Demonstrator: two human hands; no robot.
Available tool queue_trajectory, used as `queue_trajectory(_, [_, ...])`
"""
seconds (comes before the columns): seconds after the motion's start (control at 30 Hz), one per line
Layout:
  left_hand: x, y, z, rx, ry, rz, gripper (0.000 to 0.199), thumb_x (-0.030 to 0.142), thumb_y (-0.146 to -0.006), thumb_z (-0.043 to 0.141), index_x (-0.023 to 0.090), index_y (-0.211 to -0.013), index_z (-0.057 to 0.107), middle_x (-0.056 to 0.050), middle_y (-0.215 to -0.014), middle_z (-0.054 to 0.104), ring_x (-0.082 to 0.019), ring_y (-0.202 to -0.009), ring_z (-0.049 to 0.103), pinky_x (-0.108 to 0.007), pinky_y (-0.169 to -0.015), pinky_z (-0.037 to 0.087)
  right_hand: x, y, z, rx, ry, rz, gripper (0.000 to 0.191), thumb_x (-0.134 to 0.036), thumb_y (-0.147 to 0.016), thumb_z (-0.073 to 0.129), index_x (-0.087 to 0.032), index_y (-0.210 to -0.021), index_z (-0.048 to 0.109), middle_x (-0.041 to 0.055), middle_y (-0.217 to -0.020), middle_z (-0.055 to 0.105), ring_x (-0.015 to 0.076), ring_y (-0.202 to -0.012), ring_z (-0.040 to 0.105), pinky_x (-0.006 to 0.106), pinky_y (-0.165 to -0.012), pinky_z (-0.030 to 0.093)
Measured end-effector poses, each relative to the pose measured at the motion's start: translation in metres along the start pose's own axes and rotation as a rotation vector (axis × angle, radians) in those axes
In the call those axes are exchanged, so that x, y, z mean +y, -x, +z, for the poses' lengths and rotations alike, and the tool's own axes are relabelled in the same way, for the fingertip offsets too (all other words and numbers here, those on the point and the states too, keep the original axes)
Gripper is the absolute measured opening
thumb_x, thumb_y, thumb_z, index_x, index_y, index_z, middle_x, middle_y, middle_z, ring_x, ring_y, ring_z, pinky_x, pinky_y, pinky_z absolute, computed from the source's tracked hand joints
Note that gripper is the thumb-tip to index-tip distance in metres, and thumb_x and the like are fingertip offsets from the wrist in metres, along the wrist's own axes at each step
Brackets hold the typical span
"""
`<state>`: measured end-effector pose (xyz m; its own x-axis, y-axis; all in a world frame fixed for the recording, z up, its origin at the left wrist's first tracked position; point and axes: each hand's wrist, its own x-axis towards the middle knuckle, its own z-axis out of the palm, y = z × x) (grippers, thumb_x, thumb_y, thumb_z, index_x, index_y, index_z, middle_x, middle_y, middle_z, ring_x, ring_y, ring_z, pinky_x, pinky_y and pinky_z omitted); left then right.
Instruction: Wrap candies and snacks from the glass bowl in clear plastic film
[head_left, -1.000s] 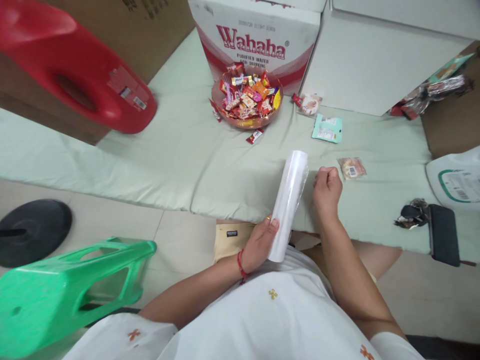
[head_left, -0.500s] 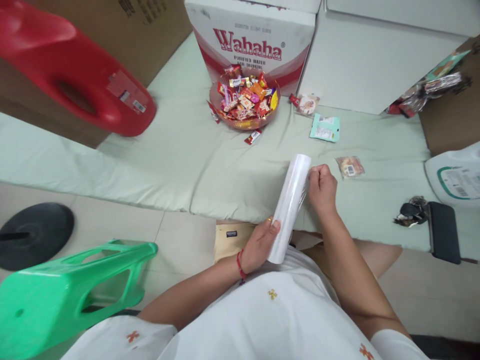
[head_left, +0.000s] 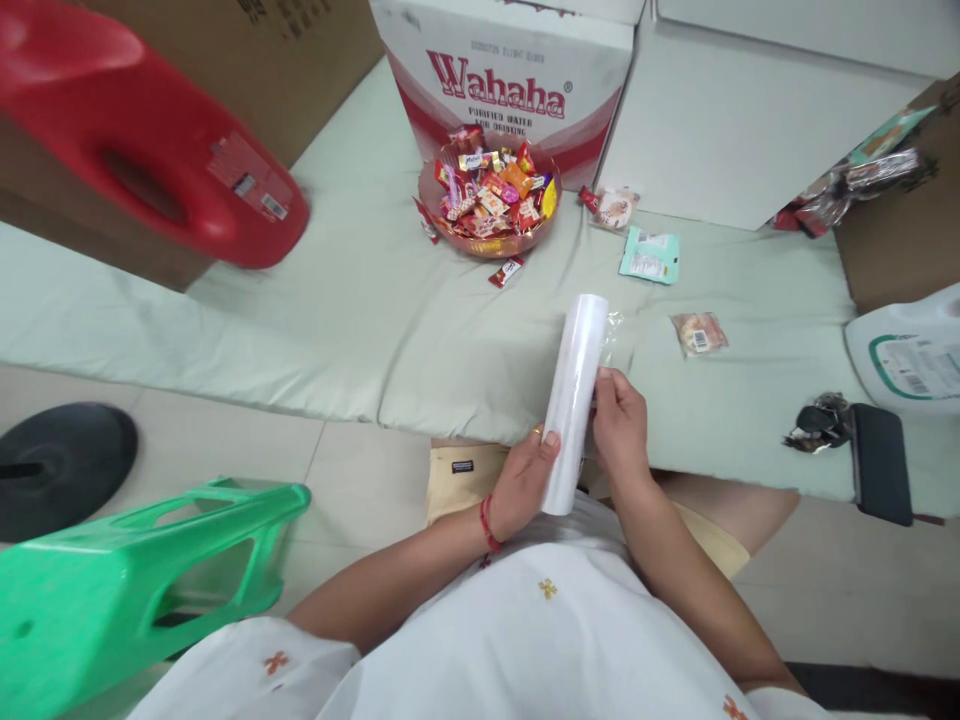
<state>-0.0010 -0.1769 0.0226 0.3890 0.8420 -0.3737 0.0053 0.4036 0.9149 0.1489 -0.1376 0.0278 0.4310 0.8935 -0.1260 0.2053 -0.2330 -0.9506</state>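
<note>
A white, shiny roll of clear plastic film [head_left: 575,400] is held tilted over the front edge of the covered surface. My left hand [head_left: 523,480] is closed around its lower part, thumb on top. At the roll's right side, my right hand [head_left: 621,425] pinches the loose edge of the film, its fingers curled. A crinkled flap of clear film [head_left: 613,335] sticks out beyond the right fingertips. Just past the roll, a red-wrapped candy [head_left: 505,272] lies in front of a glass bowl [head_left: 491,246] heaped with wrapped sweets.
Behind the bowl stands a Wahaha carton [head_left: 510,70]. A large red jug [head_left: 172,160] is at left, a green stool [head_left: 150,570] below it. Snack packets [head_left: 649,256], keys [head_left: 819,420], a black phone [head_left: 883,463] and a white jug [head_left: 911,350] lie or stand at right.
My right hand has moved down and left, closer to the roll. The roll stands a little more upright, and a loose film flap now shows at its upper right.
</note>
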Motion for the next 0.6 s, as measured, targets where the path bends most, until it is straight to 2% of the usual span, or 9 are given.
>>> queue_trajectory(0.1, [-0.004,-0.003,0.002,0.028,0.101,-0.033,0.065,0.081,-0.093,0.043,0.019,-0.088,0.059,-0.007,-0.079,0.069,-0.018,-0.062,0.058,-0.033,-0.057,0.048,-0.001,0.001,0.006,0.064,0.187,-0.075,0.040,-0.051,-0.102,0.042,-0.023,-0.076,0.054,-0.0019,-0.065,0.056,0.0169,-0.064,0.051,0.029,-0.061,0.039])
queue_trajectory(0.23, [-0.006,-0.007,0.004,-0.063,0.360,-0.104,0.075,0.086,-0.089,0.041,0.016,-0.098,0.064,-0.008,-0.078,0.071,-0.020,-0.062,0.064,-0.033,-0.056,0.050,-0.008,-0.009,0.007,0.077,0.395,-0.180,0.035,-0.046,-0.104,0.036,-0.024,-0.082,0.052,-0.0002,-0.065,0.057,0.0189,-0.061,0.053,0.030,-0.060,0.036])
queue_trajectory(0.3, [-0.006,-0.009,0.002,-0.082,0.401,-0.086,0.077,0.086,-0.089,0.041,0.015,-0.104,0.066,-0.011,-0.085,0.074,-0.022,-0.070,0.068,-0.035,-0.061,0.054,-0.015,-0.014,0.005,0.055,0.439,-0.235,0.033,-0.047,-0.104,0.037,-0.025,-0.084,0.051,-0.0003,-0.063,0.057,0.0193,-0.059,0.053,0.030,-0.059,0.035])
queue_trajectory(0.47, [0.002,-0.010,-0.014,-0.006,0.450,0.040,0.069,0.080,-0.093,0.046,0.021,-0.126,0.061,-0.011,-0.117,0.071,-0.024,-0.103,0.067,-0.034,-0.079,0.058,-0.046,-0.015,0.000,-0.156,0.310,-0.253,0.036,-0.054,-0.105,0.036,-0.026,-0.088,0.052,-0.0052,-0.050,0.050,0.0170,-0.044,0.048,0.029,-0.052,0.037])
queue_trajectory(0.6, [0.023,-0.016,-0.026,0.001,0.528,0.058,0.072,0.076,-0.086,0.064,0.022,-0.133,0.056,-0.009,-0.118,0.068,-0.021,-0.102,0.066,-0.032,-0.085,0.056,-0.068,-0.004,0.004,-0.303,0.313,-0.299,0.037,-0.054,-0.106,0.040,-0.025,-0.087,0.054,-0.0059,-0.050,0.051,0.0150,-0.046,0.050,0.027,-0.050,0.038])
